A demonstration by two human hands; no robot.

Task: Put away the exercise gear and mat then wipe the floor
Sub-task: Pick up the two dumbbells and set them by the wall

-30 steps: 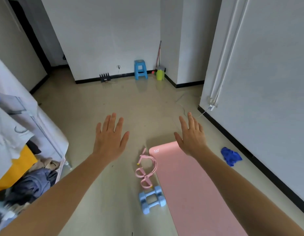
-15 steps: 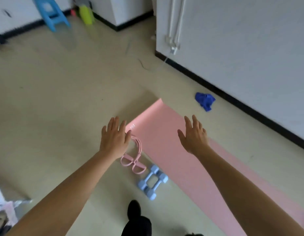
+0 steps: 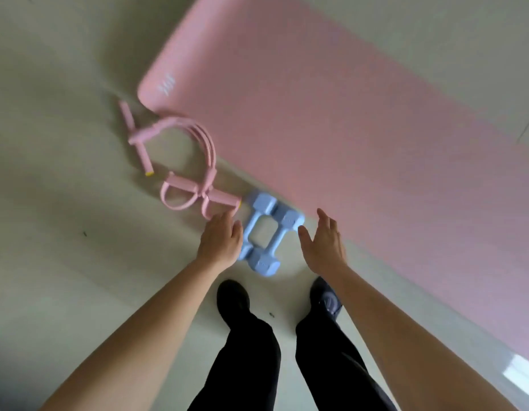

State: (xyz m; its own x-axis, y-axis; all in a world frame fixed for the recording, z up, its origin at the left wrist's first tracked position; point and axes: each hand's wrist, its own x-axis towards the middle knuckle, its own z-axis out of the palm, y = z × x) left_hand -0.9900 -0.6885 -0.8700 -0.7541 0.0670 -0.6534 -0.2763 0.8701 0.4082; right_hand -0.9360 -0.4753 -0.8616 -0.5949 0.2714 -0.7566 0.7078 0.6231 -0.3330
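Two light-blue dumbbells [image 3: 264,231] lie side by side on the floor beside the long edge of an unrolled pink mat [image 3: 331,120]. A pink resistance pull band [image 3: 183,161] with handles lies left of them, next to the mat's corner. My left hand [image 3: 220,241] hovers flat, fingers apart, over the left side of the dumbbells and covers part of them. My right hand [image 3: 325,241] is spread on their right side, partly over the mat's edge. Neither hand holds anything.
My two black shoes [image 3: 232,301] and dark trouser legs stand just behind the dumbbells. Pale beige floor [image 3: 64,247] stretches to the left, with small dark specks on it.
The view has tilted straight down and closer to the floor. Both hands have dropped from above the mat and band to either side of the dumbbells.
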